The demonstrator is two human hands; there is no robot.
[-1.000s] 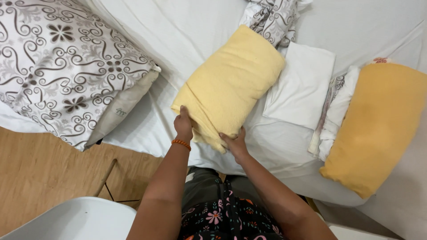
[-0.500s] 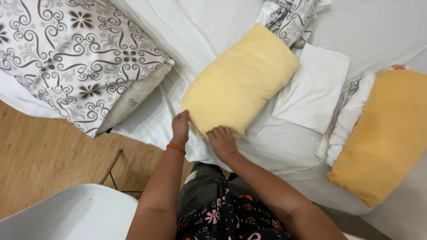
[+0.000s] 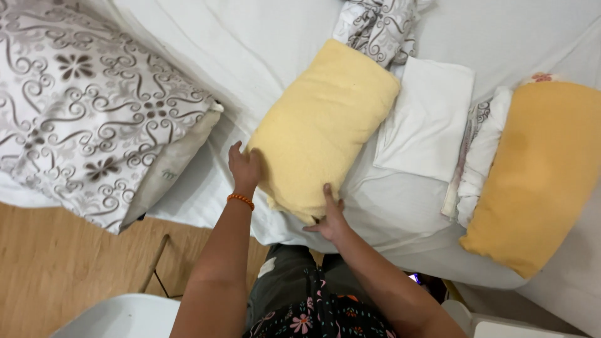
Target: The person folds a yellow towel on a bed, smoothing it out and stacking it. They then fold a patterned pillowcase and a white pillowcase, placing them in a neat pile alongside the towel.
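A bed (image 3: 263, 56) dressed in a white sheet fills most of the head view, running from 10 o'clock across to 4 o'clock, above a strip of light wooden floor (image 3: 56, 275) at 8 o'clock. A large pillow in a grey swirl-patterned case (image 3: 87, 119) lies at 9 o'clock, hanging over the bed's edge. At 3 o'clock a deep yellow pillow (image 3: 538, 175) rests against a rolled white cloth (image 3: 485, 150). A pale yellow pillow (image 3: 322, 125) sits tilted at the centre of the bed, its near corner pointing toward 6 o'clock; just to its right lies a folded white cloth (image 3: 429, 119), with crumpled patterned fabric (image 3: 375, 25) at 12 o'clock. Both bare forearms reach up from 6 o'clock. The left hand (image 3: 245, 166), an orange bead bracelet (image 3: 240, 200) on its wrist, curls its fingers onto the pale yellow pillow's left edge. The right hand (image 3: 328, 216) lies spread and flat, pressed on the sheet against the pillow's near corner, gripping nothing. A white chair's edge (image 3: 113, 316) shows at 7 o'clock.
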